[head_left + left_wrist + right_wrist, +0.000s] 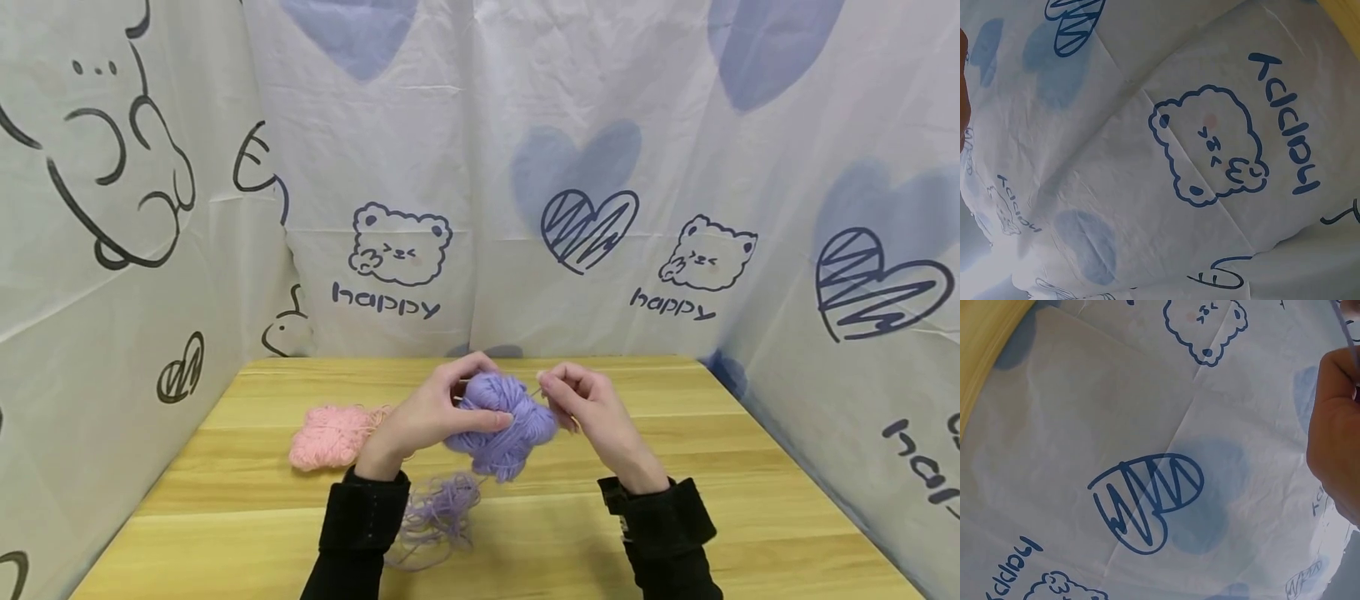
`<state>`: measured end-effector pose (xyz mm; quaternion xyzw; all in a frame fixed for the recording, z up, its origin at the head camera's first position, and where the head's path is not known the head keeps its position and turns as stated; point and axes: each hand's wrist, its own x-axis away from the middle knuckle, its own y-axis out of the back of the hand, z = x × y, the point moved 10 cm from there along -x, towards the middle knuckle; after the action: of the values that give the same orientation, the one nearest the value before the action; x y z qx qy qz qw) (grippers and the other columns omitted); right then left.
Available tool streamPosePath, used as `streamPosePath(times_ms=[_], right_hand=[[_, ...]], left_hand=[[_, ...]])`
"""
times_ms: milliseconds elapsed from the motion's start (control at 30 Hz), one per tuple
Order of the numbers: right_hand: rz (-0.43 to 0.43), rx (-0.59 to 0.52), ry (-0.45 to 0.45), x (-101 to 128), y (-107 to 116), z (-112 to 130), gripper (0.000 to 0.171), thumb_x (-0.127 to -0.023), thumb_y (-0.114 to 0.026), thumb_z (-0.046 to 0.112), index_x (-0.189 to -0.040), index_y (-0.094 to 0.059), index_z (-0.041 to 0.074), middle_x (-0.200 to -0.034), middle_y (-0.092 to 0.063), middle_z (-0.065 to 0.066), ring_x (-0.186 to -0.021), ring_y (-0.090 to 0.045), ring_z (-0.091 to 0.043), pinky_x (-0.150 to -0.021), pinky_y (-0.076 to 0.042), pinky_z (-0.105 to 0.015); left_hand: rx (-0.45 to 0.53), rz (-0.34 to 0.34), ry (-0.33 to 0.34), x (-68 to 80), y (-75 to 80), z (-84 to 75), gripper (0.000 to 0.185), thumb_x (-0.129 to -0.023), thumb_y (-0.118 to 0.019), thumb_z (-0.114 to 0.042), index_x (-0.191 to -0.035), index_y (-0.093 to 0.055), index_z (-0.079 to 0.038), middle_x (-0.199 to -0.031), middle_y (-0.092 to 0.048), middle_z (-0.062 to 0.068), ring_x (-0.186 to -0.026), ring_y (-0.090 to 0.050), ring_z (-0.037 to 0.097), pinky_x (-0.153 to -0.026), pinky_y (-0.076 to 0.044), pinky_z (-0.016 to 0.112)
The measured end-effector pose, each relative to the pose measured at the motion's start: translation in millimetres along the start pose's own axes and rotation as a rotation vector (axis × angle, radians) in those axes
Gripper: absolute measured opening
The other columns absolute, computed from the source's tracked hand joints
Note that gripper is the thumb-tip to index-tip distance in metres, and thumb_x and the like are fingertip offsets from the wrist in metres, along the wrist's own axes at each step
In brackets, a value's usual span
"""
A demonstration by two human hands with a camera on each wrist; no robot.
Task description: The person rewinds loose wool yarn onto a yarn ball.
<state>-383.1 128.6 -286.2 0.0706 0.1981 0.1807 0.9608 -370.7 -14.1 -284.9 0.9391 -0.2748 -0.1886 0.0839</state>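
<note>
A ball of purple yarn (501,450) is held up over the table in my left hand (427,410). The left thumb lies across its front and the fingers go behind it. My right hand (592,410), just to the right of the ball, pinches a strand of the yarn between thumb and fingertips. Below the ball, a loose tangle of purple yarn (442,510) lies on the table near the left sleeve. In the right wrist view, part of the right hand shows at the right edge with a purple strand beside it. The left wrist view catches only a sliver of skin.
A pink bundle of yarn (330,437) lies on the wooden table (750,517) left of the left hand, with loose strands at its right end. White cloth walls (495,275) with printed bears and hearts stand behind and on both sides.
</note>
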Motion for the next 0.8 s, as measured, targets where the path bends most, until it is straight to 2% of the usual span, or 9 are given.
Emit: streamPosePath(times_ms=[233,400,633,800], right_hand=[[-0.066,-0.004,0.000,1,1,4,0.026,-0.096,-0.059,0.020,-0.099,-0.061,-0.005,-0.060,-0.040,0.004,-0.051,-0.035,-0.009,-0.047,-0.028,-0.027],[-0.056,0.023,0.011,4,-3,8,0.023,-0.096,-0.059,0.021,-0.101,-0.063,-0.002,-0.061,-0.042,0.004,-0.052,-0.036,-0.008,-0.046,-0.030,-0.027],[0.009,0.031,0.088,5,-12,16,0.019,-0.095,-0.059,0.014,-0.101,-0.063,-0.004,-0.062,-0.043,0.005,-0.050,-0.035,-0.011,-0.044,-0.029,-0.031],[0.027,0.057,0.103,5,-15,16,0.015,-0.095,-0.060,0.013,-0.101,-0.068,0.001,-0.063,-0.046,0.005,-0.050,-0.036,-0.013,-0.045,-0.031,-0.031]], left_hand=[[-0.091,-0.132,0.001,1.0,14.9,0.3,0.033,-0.081,-0.077,-0.019,-0.106,-0.056,-0.015,-0.106,-0.062,0.011,-0.094,-0.064,0.024,-0.072,-0.058,0.037],[-0.122,-0.253,-0.032,0.9,24.5,-3.2,0.034,-0.081,-0.077,-0.020,-0.106,-0.055,-0.015,-0.104,-0.063,0.011,-0.091,-0.065,0.023,-0.073,-0.058,0.035],[-0.130,-0.431,-0.050,3.5,36.8,-5.2,0.034,-0.080,-0.078,-0.025,-0.103,-0.054,-0.017,-0.101,-0.063,0.009,-0.086,-0.065,0.019,-0.070,-0.057,0.034],[-0.115,-0.521,-0.067,5.6,42.1,-6.2,0.035,-0.080,-0.078,-0.026,-0.103,-0.053,-0.016,-0.100,-0.063,0.009,-0.083,-0.066,0.020,-0.067,-0.057,0.035]])
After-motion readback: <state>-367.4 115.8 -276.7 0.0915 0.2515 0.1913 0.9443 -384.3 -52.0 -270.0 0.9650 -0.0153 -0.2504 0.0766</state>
